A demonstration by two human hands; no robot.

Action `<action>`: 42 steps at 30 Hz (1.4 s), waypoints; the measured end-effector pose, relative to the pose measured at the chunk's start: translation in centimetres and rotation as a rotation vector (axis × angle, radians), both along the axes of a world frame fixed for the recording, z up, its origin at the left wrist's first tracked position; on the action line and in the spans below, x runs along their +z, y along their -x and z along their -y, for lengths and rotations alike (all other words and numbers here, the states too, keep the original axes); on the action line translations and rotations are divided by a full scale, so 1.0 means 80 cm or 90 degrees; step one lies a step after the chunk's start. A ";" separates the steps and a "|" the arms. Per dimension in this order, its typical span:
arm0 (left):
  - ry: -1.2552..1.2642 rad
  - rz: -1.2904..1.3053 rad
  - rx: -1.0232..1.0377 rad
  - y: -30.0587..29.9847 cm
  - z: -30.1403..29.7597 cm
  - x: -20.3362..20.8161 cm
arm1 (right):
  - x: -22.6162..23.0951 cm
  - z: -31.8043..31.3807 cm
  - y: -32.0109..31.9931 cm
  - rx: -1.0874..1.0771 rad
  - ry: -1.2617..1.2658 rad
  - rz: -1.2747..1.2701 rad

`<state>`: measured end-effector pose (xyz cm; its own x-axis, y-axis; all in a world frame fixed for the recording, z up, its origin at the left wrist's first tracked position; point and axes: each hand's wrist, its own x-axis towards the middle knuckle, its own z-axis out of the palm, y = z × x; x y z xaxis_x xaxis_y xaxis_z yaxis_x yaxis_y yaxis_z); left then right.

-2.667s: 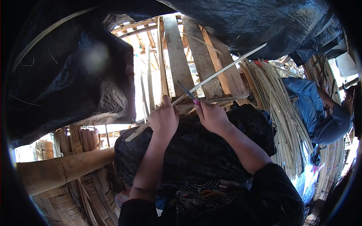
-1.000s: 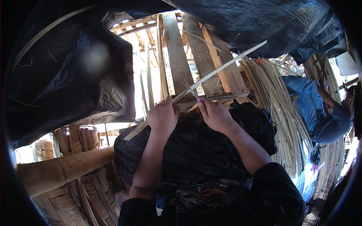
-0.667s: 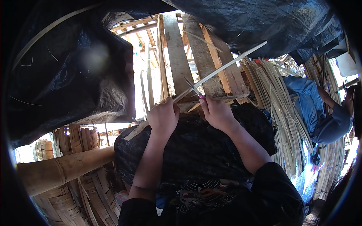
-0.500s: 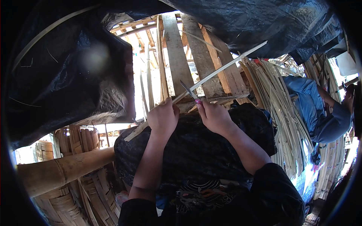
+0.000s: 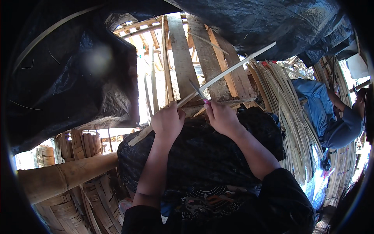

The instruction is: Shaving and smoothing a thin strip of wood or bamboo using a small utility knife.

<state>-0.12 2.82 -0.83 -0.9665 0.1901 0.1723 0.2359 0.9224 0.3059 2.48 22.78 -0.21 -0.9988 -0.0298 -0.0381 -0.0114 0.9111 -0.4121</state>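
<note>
Apparently paring a pale strip (image 5: pixel 233 70) with a small knife (image 5: pixel 200 94), set crosswise at the strip just beyond the left hand (image 5: pixel 168 120). Holding the strip clamped in the left hand, slanted from lower left to upper right, with a short tail over the dark lap cloth (image 5: pixel 202 144). Gripping the knife by the pink handle in the right hand (image 5: pixel 223 117), near the strip. Probably calling next for a firm left hold and an even blade angle.
</note>
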 end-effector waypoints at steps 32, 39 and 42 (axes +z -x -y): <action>-0.033 0.004 0.008 0.006 0.004 -0.001 | -0.007 0.005 -0.011 0.053 0.008 -0.054; -0.033 0.003 0.011 0.007 0.004 -0.003 | -0.013 -0.008 0.000 0.003 0.004 -0.009; -0.028 0.014 0.016 0.008 0.003 -0.002 | -0.007 0.009 -0.016 0.110 0.037 -0.037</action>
<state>-0.76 2.60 -0.97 -0.9745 0.1586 0.1588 0.2059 0.9134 0.3513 3.74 22.03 -0.80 -0.9793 -0.2009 0.0255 -0.1901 0.8684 -0.4580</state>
